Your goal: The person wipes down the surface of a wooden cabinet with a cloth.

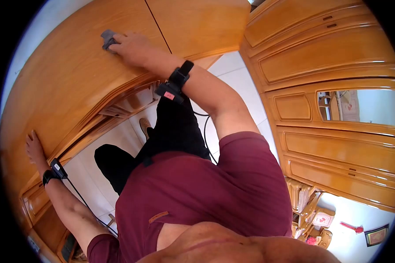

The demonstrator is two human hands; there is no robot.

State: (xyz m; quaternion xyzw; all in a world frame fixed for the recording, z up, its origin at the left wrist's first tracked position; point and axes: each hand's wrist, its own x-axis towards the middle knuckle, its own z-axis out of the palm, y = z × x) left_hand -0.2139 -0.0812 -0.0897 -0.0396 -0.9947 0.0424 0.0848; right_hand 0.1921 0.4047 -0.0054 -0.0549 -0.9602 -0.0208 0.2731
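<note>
My right hand (135, 49) is closed on a grey cloth (108, 40), pressed to the top of a varnished wooden cabinet (74, 65). The cloth is bunched under and ahead of the fingers, and lies left of a dark seam in the wood. Farther along the same top, at the left, my left hand (34, 147) rests flat near the front edge with its fingers stretched out and nothing in them. Each wrist carries a strapped black device.
Along the right stands a tall wooden wardrobe (329, 57) with a mirror panel (360, 105). Below lies a pale tiled floor (232, 72), where a black cable (206, 136) hangs beside my legs. Wooden furniture and a picture frame (376, 236) show at the lower right.
</note>
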